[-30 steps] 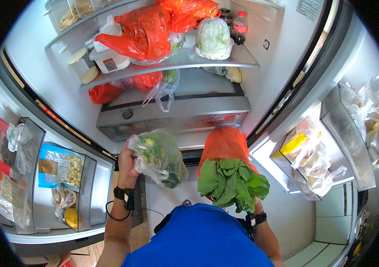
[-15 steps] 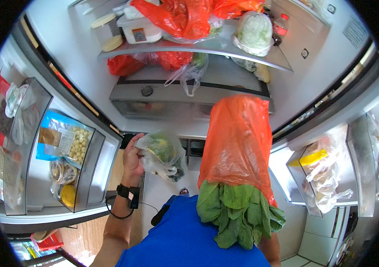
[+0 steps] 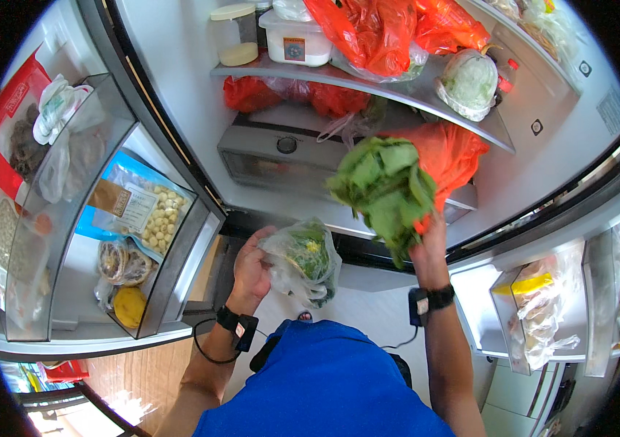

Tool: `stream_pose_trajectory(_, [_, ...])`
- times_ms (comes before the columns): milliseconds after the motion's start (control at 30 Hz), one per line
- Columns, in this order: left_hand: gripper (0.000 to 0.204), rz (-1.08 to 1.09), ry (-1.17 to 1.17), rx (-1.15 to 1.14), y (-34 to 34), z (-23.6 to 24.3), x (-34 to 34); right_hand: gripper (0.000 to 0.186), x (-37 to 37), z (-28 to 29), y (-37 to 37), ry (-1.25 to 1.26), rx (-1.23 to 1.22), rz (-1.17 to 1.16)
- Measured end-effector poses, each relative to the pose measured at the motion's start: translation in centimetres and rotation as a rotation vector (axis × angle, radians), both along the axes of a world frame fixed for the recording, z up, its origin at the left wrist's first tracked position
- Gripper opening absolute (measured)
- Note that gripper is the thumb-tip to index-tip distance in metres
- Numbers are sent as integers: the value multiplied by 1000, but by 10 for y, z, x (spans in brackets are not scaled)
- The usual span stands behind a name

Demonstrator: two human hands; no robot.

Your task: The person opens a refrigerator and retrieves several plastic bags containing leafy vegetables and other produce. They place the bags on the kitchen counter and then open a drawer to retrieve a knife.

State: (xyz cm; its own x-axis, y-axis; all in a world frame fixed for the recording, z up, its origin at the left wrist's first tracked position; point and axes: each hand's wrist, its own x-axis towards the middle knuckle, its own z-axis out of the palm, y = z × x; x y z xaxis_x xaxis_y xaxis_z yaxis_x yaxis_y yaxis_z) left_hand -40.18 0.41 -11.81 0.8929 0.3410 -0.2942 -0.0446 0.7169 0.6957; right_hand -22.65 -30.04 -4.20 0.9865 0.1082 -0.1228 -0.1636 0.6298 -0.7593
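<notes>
My left hand [image 3: 252,268] is closed on a clear plastic bag [image 3: 304,261] with green vegetables inside, held low in front of the open fridge. My right hand [image 3: 432,251] grips an orange-red plastic bag [image 3: 450,162] near its mouth. Leafy greens [image 3: 384,191] spill out of that bag toward the left, their leaves hanging above the fridge's bottom edge. The bag's far end reaches in below the glass shelf [image 3: 426,97], at the right side. My right fingertips are partly hidden by the bag and leaves.
On the upper shelf are a white tub [image 3: 295,40], a round clear container [image 3: 234,35], red bags [image 3: 375,33], a wrapped cabbage [image 3: 468,84] and a bottle [image 3: 507,76]. A drawer [image 3: 273,164] sits beneath. Loaded door bins [image 3: 168,280] flank me left and right.
My right hand has come into sight, and the red bag has swung up and into the fridge, greens now pointing left. The clear bag stays in my left hand. The view has shifted.
</notes>
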Motion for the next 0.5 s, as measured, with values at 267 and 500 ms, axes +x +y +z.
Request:
stream_pose_trajectory(267, [49,-57,-3,27,-2,15,0,57,74,33,89,-35,-220,81])
stream_pose_trajectory(500, [55,-122,-66,-69,-12,22,18,58,47,26,46,-197,-623,58])
